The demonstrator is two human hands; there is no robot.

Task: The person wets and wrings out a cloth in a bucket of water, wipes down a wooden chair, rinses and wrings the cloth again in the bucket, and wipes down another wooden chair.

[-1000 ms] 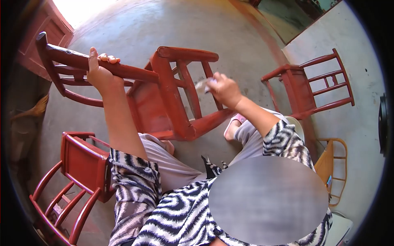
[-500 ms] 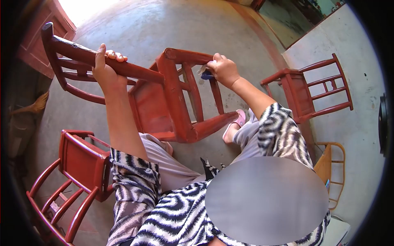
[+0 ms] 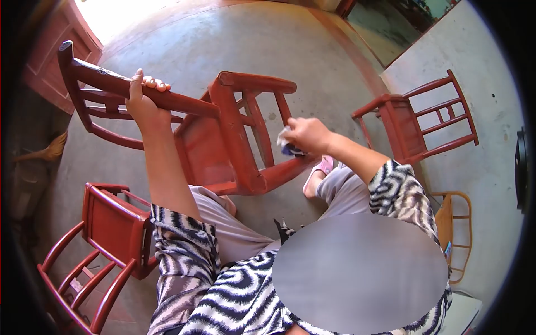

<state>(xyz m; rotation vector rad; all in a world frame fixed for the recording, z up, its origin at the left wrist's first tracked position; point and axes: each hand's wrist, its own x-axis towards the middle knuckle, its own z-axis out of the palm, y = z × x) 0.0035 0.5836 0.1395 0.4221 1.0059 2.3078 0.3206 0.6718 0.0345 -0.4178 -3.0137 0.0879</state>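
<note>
A red wooden chair (image 3: pixel 204 153) is tipped over in front of me, its backrest toward the upper left and its legs toward the right. My left hand (image 3: pixel 146 106) is wrapped around one side post of the backrest. Bunched in my right hand (image 3: pixel 310 135) is a white and dark blue cloth (image 3: pixel 286 140). That hand is at the leg end, by the lower leg and the crossbar joining it. Its fingers are closed, and part of the cloth is hidden beneath them.
Another red chair (image 3: pixel 114 223) stands at lower left, and one more red chair (image 3: pixel 407 125) is near the right wall. A light wooden framed piece (image 3: pixel 455 234) leans at the right. A broom head (image 3: pixel 54 146) shows at the left, below a red door (image 3: pixel 58 53).
My right hand has moved down with the cloth, from the upper leg of the tipped chair toward the lower leg. The left hand keeps its hold, and the chair has barely shifted.
</note>
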